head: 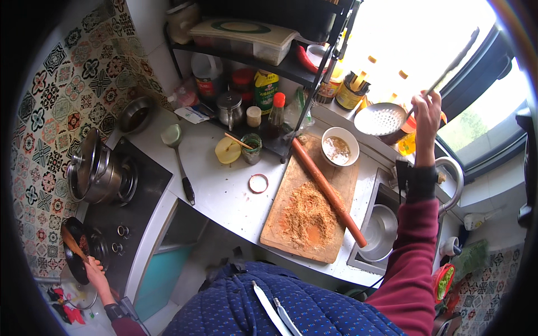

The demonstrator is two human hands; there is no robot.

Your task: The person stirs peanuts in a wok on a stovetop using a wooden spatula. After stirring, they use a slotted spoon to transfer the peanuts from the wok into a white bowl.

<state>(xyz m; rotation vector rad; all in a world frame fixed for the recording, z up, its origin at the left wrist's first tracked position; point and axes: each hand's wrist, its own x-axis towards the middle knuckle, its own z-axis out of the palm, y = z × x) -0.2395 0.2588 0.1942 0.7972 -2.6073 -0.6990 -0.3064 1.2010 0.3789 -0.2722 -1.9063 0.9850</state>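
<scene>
My left hand [96, 272] grips the handle end of a wooden spatula [72, 245], whose blade reaches over a black frying pan [75, 264] on the stove. Some reddish-brown food [84, 243] shows in that pan. Raised at the window, my right hand [428, 110] holds a perforated metal skimmer [380, 119] by its long dark handle. Below the skimmer, a white bowl [339, 147] of light liquid stands on a wooden cutting board [279, 227]. Across the same board lies a reddish rolling pin [328, 191], beside a spread of orange-brown crumbs [309, 214].
A lidded steel pot [94, 176] occupies the rear burner. Right of the board, the sink [370, 260] holds a metal basin [380, 231] under a curved faucet [456, 185]. A black rack [252, 54] bears containers above the counter. A ladle [178, 155] and an open glass jar [251, 151] lie between.
</scene>
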